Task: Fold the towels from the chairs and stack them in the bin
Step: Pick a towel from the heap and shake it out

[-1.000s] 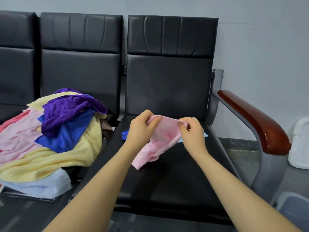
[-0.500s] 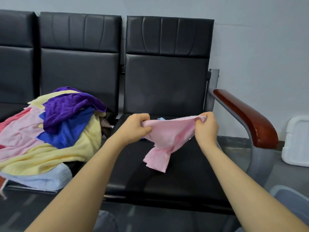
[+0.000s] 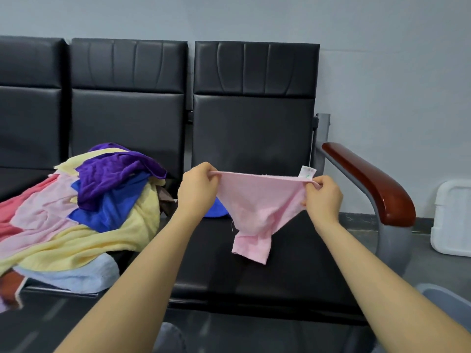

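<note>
Pink towel held up in the air over the right-end chair seat, top edge pulled taut between both hands, rest sagging in a V with a bunched lower tip hanging above the seat, not clearly touching it. Left hand pinches the towel's left top corner, fingers curled round the fabric. Right hand pinches the right top corner the same way; white care tag sticks up just beside that hand. Small blue cloth lies on the seat behind the towel, mostly hidden by the left hand and the towel. Left of that seat, on the next chair, a loose towel pile: purple on top, blue under it, yellow, pale pink, coral red, light blue at the bottom front. Right of the seat, brown wooden armrest on a grey metal frame. Further right, white plastic container on the floor by the wall. Grey bin rim at the lower right corner, inside not visible.
</note>
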Available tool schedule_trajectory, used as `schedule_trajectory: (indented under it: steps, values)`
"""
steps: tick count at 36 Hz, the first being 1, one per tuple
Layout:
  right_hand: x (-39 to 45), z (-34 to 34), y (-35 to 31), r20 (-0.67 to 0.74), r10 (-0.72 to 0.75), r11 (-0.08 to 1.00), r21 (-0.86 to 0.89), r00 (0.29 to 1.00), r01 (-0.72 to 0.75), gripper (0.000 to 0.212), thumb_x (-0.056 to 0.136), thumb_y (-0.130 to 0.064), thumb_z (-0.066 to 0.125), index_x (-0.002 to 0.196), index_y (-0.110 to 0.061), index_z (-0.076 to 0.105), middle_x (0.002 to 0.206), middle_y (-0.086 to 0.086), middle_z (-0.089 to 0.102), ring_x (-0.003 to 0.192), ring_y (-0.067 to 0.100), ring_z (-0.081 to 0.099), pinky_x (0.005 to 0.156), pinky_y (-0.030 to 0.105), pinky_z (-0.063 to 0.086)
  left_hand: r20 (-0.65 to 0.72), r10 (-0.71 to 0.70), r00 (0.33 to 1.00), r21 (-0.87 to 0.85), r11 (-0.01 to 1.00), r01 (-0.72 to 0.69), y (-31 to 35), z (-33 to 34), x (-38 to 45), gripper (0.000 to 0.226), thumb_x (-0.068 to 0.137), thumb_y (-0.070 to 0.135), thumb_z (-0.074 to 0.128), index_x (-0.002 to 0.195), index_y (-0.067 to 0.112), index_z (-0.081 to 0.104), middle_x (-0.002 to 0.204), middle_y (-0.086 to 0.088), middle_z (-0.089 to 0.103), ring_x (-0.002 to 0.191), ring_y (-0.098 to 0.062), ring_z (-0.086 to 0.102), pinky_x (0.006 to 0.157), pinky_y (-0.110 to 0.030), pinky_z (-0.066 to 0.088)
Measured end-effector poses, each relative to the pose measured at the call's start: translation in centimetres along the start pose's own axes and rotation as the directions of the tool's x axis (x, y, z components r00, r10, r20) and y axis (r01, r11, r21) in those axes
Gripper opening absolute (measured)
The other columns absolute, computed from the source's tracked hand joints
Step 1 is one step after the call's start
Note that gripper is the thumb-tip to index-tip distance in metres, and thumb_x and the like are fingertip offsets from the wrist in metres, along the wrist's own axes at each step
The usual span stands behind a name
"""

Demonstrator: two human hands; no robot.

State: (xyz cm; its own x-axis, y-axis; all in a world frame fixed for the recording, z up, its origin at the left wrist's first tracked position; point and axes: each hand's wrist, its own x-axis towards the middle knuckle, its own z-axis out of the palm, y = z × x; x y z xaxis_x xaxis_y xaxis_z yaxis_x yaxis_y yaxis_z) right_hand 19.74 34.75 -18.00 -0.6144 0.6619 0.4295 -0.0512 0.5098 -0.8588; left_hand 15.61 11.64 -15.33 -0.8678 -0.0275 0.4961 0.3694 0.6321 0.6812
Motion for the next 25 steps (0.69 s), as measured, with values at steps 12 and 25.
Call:
schedule_trajectory:
  steps: [12,25]
  values:
    - [3.2,0.3,-4.0,-0.119,-0.117,0.99,0.06,0.986,0.125,0.008,0.097,-0.006,0.045,0.093,-0.012,0.049,0.11,0.01,0.053,0.08,0.011,0.048,0.067,0.016,0.037,-0.14,-0.175,0.975,-0.343,0.932,0.118,2.0,1.3,3.5,0.016,0.089,0.009,0.045,0.088,0.006,0.06,0.084,-0.004,0.065,0.074,-0.017,0.058,0.059,-0.023,0.047]
    - [3.5,-0.1,-5.2,-0.159,-0.192,0.947,0.23,0.969,0.225,0.015,0.095,-0.002,0.042,0.095,-0.016,0.046,0.106,0.006,0.052,0.083,0.007,0.049,0.064,0.001,0.039,-0.232,-0.078,0.97,-0.459,0.887,-0.038,2.6,0.5,3.9,0.009,0.093,0.011,0.044,0.092,0.011,0.053,0.081,0.006,0.056,0.071,-0.006,0.049,0.061,-0.02,0.041]
